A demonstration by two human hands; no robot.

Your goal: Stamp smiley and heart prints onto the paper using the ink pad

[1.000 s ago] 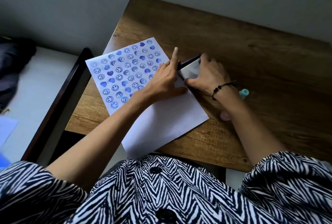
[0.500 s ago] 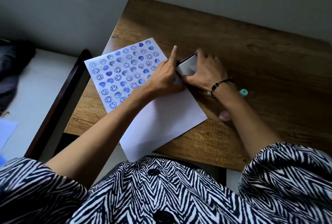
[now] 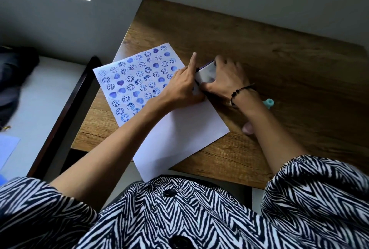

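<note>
Both my hands grip the ink pad (image 3: 205, 73) at the paper's (image 3: 179, 138) edge: left hand (image 3: 182, 87) and right hand (image 3: 225, 77) closed around it.

The table (image 3: 269, 53) is of brown wood with a clear grain and a matt, slightly rough look. The paper (image 3: 179, 138) on it is white, smooth and matt, with blue ink prints on its far left part. The ink pad (image 3: 206, 73) between the hands has a glossy lid that looks like plastic. The shirt (image 3: 179, 218) is soft cloth with black and white stripes. The bracelet (image 3: 238, 91) is a thin dark cord with beads.
</note>
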